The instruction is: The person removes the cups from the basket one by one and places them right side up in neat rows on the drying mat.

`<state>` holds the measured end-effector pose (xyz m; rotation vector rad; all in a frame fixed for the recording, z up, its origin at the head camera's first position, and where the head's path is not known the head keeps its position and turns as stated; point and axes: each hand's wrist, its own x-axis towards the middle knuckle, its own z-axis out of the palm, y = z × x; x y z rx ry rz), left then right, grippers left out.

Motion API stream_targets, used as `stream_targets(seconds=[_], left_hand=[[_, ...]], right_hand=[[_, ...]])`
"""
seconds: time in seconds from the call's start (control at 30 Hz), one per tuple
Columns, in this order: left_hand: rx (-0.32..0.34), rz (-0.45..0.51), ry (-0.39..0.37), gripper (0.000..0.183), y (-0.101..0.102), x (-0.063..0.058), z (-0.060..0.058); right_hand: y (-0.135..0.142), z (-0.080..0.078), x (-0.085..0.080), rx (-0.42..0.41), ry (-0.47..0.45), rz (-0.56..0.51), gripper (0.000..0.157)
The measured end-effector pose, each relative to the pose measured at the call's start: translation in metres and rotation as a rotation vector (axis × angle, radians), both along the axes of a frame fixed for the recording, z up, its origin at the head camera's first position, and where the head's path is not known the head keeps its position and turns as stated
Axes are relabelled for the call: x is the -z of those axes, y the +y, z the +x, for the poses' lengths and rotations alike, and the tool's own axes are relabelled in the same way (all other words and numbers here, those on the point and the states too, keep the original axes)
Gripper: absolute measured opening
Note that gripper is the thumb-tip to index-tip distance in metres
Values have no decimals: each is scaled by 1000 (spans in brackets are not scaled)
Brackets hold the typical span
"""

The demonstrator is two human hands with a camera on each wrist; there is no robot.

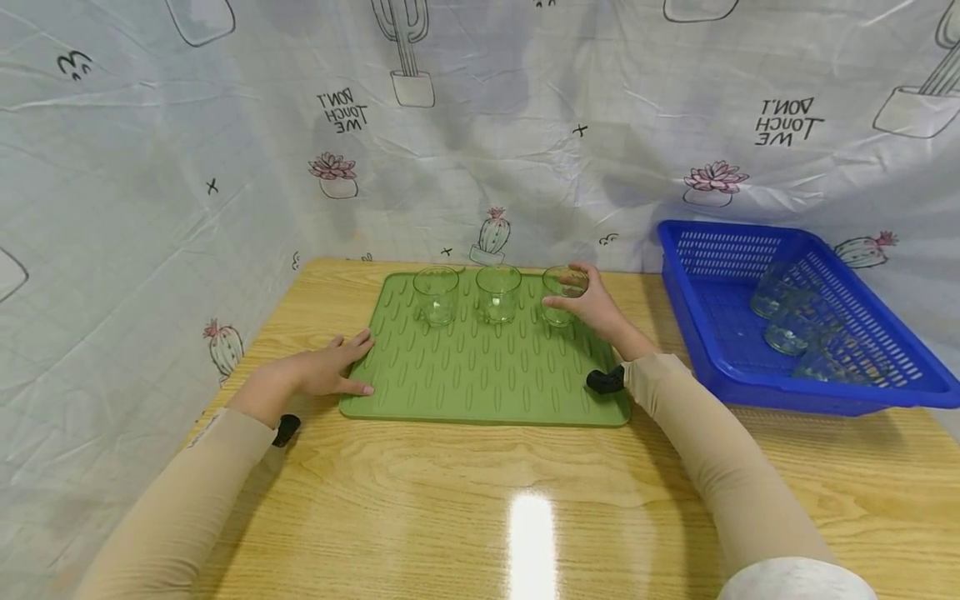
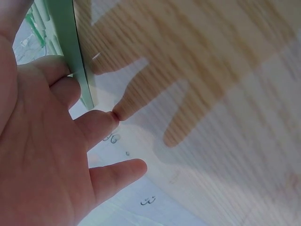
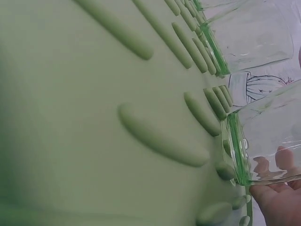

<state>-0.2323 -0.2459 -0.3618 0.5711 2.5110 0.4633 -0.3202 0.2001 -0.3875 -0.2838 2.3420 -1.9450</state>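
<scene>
A green ridged drying mat [image 1: 480,367] lies on the wooden table. Three clear glass tumblers stand upright in a row along its back part: a left tumbler [image 1: 437,304], a middle tumbler [image 1: 498,300] and a right tumbler [image 1: 556,316]. My right hand [image 1: 597,310] holds the right tumbler from its right side, thumb in front and fingers round behind; in the right wrist view this tumbler's base [image 3: 238,150] is at the mat surface. With spread fingers, my left hand [image 1: 324,372] rests at the mat's left edge, its fingers and thumb tip touching that edge.
At the right stands a blue plastic basket [image 1: 693,321] with slotted sides, holding several glass tumblers [image 1: 795,321]. Behind the table hangs a white cloth [image 1: 600,100] printed with cacti, which also covers the left side. Bare wood [image 1: 420,492] lies in front of the mat.
</scene>
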Motion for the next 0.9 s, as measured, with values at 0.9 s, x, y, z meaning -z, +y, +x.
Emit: stream_targets(seconds=[0.9], left_hand=[[-8, 7, -6, 100, 2, 0, 0]], right_hand=[[24, 13, -2, -22, -31, -4, 84]])
